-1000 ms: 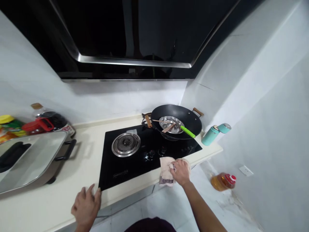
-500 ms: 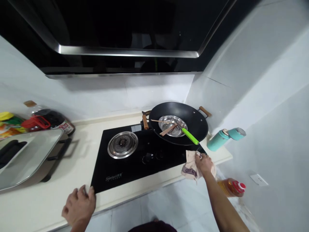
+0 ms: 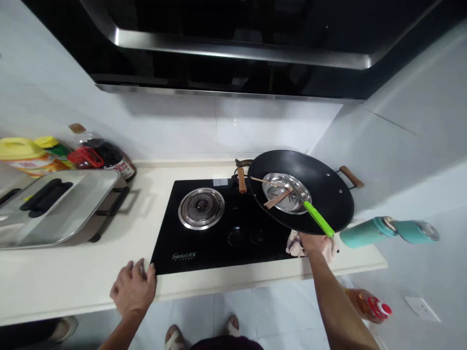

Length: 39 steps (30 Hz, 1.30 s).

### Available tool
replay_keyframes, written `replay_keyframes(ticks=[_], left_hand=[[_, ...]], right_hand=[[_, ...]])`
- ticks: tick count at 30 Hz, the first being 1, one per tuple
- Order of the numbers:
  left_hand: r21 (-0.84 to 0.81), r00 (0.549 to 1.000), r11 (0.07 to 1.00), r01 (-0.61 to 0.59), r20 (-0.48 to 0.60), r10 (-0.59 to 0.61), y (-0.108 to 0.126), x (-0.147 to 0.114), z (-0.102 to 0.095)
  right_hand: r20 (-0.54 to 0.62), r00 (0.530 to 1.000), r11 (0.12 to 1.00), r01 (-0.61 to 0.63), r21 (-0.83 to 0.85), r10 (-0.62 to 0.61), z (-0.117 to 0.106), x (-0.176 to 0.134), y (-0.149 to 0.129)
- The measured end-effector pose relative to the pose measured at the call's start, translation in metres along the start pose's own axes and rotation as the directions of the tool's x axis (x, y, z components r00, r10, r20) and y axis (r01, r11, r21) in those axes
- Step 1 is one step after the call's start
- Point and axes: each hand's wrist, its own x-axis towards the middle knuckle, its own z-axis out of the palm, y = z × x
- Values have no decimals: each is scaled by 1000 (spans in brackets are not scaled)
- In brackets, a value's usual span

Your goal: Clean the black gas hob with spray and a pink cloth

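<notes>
My left hand [image 3: 134,288] rests on the countertop with its fingers apart, the thumb side touching the front left corner of the black cooktop [image 3: 215,250]. At the cooktop's right end, my right hand [image 3: 313,241] presses a pale pink cloth [image 3: 295,245] under the rim of the wok [image 3: 328,194]; the rim hides its fingers. Inside the wok sits a shallow metal bowl [image 3: 292,205]. Several wooden chopsticks [image 3: 279,198] and a utensil with a bright green handle [image 3: 318,218] lie across the bowl.
To the left stands an electric pan [image 3: 83,228] with a glass lid, in front of several bottles [image 3: 109,158]. A teal flask [image 3: 365,232] is at the right end. An oil bottle [image 3: 368,305] stands lower down. The range hood [image 3: 237,48] hangs overhead.
My right hand has pushed the cloth farther back, under the wok's rim, and the cloth is now bunched. My left hand stays at the cooktop corner. The view has shifted.
</notes>
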Motion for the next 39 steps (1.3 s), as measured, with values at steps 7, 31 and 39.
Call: replay_keyframes(ticks=[7, 31, 39], left_hand=[[21, 1000, 1000, -6, 7, 6, 0, -3, -1], [36, 997, 998, -49, -64, 51, -9, -11, 11], [-143, 992, 987, -80, -107, 65, -22, -12, 24]], right_hand=[[5, 1000, 994, -20, -103, 21, 6, -62, -34], [102, 852, 858, 511, 48, -513, 28, -263, -218], [81, 759, 748, 611, 259, -647, 47, -290, -338]])
